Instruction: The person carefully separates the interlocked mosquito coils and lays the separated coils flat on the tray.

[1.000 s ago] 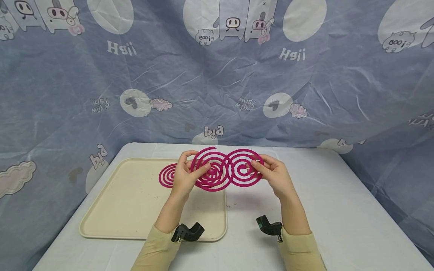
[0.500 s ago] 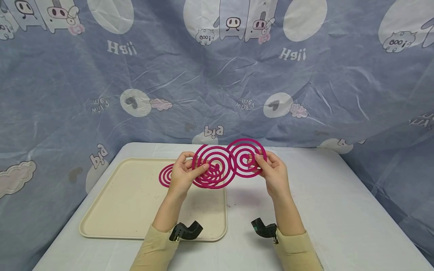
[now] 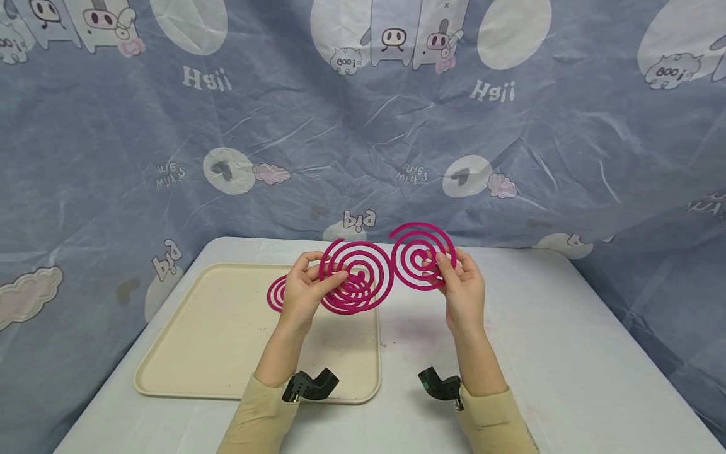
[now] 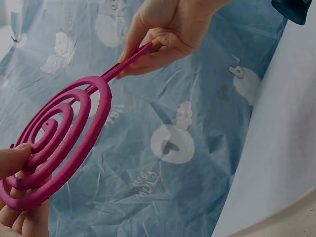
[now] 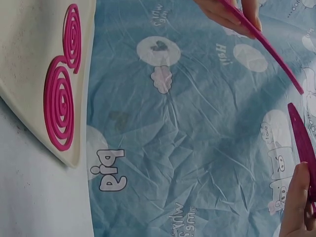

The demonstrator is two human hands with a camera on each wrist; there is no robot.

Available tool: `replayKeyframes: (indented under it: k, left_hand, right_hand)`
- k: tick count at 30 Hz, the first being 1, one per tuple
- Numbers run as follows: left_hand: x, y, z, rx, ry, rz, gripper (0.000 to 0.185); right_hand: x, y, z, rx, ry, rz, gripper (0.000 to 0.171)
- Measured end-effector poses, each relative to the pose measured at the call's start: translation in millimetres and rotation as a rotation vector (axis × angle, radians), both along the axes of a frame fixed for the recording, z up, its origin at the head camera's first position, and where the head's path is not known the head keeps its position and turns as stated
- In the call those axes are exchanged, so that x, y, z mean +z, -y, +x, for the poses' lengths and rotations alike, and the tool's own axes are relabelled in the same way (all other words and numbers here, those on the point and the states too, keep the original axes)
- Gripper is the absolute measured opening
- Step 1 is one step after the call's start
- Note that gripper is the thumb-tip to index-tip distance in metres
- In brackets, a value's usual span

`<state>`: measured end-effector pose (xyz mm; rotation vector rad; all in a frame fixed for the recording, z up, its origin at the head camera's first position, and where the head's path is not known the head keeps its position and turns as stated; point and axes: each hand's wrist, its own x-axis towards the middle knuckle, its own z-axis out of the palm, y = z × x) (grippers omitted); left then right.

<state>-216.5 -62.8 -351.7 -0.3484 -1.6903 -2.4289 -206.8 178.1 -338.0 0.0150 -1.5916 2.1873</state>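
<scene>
My left hand (image 3: 303,290) pinches a magenta mosquito coil (image 3: 360,275) between thumb and fingers, above the right part of a cream tray (image 3: 227,353). A second mosquito coil (image 3: 421,257) is gripped at its right side by my right hand (image 3: 466,287), slightly higher. Both coils are raised with their flat faces toward the head camera. A narrow gap parts their edges in the right wrist view. On the tray lie two more coils, a nearer one (image 5: 61,106) and another (image 5: 73,37). In the head view the left hand and its coil partly cover them.
The tray rests on the left half of a table with a white cover (image 3: 544,353). Small dark specks dot the tray and the table beside it. A blue patterned curtain (image 3: 363,139) hangs behind and around the table. Each wrist carries a black camera mount (image 3: 312,386).
The two coils, overlapping in the head view before, now stand side by side. My right hand has moved its coil up and a little right; my left hand has hardly shifted.
</scene>
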Motion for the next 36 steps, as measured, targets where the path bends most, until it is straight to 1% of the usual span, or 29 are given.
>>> replayKeyframes:
  k: [3, 4, 7, 9, 12, 16, 18, 20, 23, 27, 29, 31, 34, 36]
  left_hand:
    - [0.7, 2.6, -1.2, 0.002, 0.003, -0.001, 0.037]
    - [0.8, 3.6, -1.5, 0.003, 0.005, -0.004, 0.037]
    - [0.7, 7.1, -2.5, 0.013, 0.011, -0.007, 0.037]
    - [0.7, 9.9, -2.7, 0.024, 0.020, -0.013, 0.036]
    - [-0.3, 14.8, -3.1, 0.033, 0.051, -0.033, 0.036]
    - [-3.1, 23.5, -3.7, 0.025, 0.099, -0.078, 0.038]
    - [-5.4, 29.6, -3.9, 0.018, 0.119, -0.100, 0.038]
    - [-8.4, 36.9, -4.4, 0.017, 0.138, -0.124, 0.038]
    - [-12.7, 48.4, -4.7, 0.018, 0.162, -0.153, 0.039]
    - [-17.9, 63.1, -5.7, 0.027, 0.178, -0.188, 0.042]
    - [-20.7, 70.2, -6.3, 0.030, 0.179, -0.205, 0.043]
    - [-25.0, 78.9, -8.2, 0.011, 0.168, -0.224, 0.042]
    - [-32.7, 93.2, -12.3, -0.048, 0.141, -0.241, 0.038]
    - [-37.6, 103.3, -16.3, -0.107, 0.123, -0.261, 0.037]
  right_hand:
    - [0.4, -1.9, 0.6, -0.023, -0.024, 0.011, 0.038]
    - [0.2, -2.4, 0.7, -0.025, -0.038, 0.016, 0.036]
    - [-0.8, -2.8, -0.5, -0.017, -0.085, 0.019, 0.026]
    - [-2.1, -2.6, -2.0, -0.005, -0.099, 0.034, 0.018]
    - [-4.1, -2.1, -4.0, 0.013, -0.078, 0.084, 0.013]
    - [-5.3, -2.4, -4.0, 0.037, -0.002, 0.219, 0.021]
    - [-5.3, -3.5, -2.5, 0.086, 0.025, 0.288, 0.027]
    - [-6.0, -5.3, -1.3, 0.170, 0.034, 0.333, 0.029]
    - [-8.6, -8.6, -1.1, 0.327, 0.012, 0.350, 0.031]
    - [-14.4, -11.6, -5.0, 0.474, -0.034, 0.394, 0.030]
    - [-17.8, -12.5, -7.7, 0.525, -0.065, 0.442, 0.030]
    - [-20.8, -12.2, -10.3, 0.562, -0.093, 0.480, 0.029]
    - [-25.6, -10.5, -14.0, 0.588, -0.120, 0.532, 0.025]
    - [-29.0, -8.9, -16.4, 0.600, -0.133, 0.567, 0.022]
